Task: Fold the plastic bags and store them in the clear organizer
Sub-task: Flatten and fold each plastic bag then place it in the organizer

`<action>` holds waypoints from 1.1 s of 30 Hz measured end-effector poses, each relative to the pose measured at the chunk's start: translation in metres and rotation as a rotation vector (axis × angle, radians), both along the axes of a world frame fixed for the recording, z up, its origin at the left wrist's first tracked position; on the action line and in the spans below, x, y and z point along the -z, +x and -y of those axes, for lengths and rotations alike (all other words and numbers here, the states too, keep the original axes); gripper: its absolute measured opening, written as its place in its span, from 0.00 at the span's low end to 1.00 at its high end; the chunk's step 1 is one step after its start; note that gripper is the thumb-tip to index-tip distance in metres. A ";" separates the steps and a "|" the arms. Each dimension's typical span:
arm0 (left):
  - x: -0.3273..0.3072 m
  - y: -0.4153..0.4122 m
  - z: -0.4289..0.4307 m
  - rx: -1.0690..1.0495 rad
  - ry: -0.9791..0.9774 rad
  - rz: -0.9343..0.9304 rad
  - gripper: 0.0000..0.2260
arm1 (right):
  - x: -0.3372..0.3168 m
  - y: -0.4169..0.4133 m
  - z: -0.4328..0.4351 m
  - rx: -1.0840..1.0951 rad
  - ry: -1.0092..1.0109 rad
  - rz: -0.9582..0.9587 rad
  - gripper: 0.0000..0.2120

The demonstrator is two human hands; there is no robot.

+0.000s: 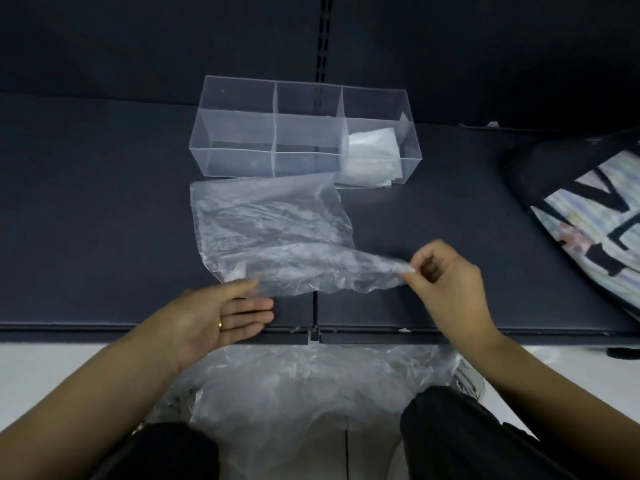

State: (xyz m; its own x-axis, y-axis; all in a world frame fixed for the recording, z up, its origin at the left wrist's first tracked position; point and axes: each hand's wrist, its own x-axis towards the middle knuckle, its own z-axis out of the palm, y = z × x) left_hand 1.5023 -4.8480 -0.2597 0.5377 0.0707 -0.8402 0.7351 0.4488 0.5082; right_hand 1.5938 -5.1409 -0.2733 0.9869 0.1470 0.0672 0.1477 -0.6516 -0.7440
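Note:
A crinkled clear plastic bag (pixel 270 230) lies spread on the dark shelf, just in front of the clear organizer (pixel 242 161). My right hand (pixel 446 275) pinches the bag's near right corner between thumb and fingers and pulls it out to the right. My left hand (pixel 225 313) is palm up with fingers straight, its fingertips touching the bag's near edge. The organizer has three compartments in a row. Its right compartment holds folded white bags (pixel 374 154); the other two look empty.
A loose heap of clear plastic bags (pixel 311 386) lies on the floor between my knees, below the shelf's front edge (pixel 138 329). A black bag with a striped, lettered panel (pixel 595 216) sits on the shelf at the right. A dark back wall rises behind the organizer.

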 end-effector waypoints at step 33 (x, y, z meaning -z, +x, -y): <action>0.006 -0.011 -0.014 -0.098 0.079 0.044 0.13 | -0.012 0.009 0.032 0.439 0.523 -0.570 0.10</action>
State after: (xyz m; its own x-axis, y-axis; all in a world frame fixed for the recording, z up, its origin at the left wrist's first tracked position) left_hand 1.4910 -4.8340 -0.2661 0.5613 0.1900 -0.8055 0.6659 0.4743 0.5759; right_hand 1.6026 -5.1734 -0.2610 0.8512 -0.1642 -0.4986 -0.5188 -0.1185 -0.8466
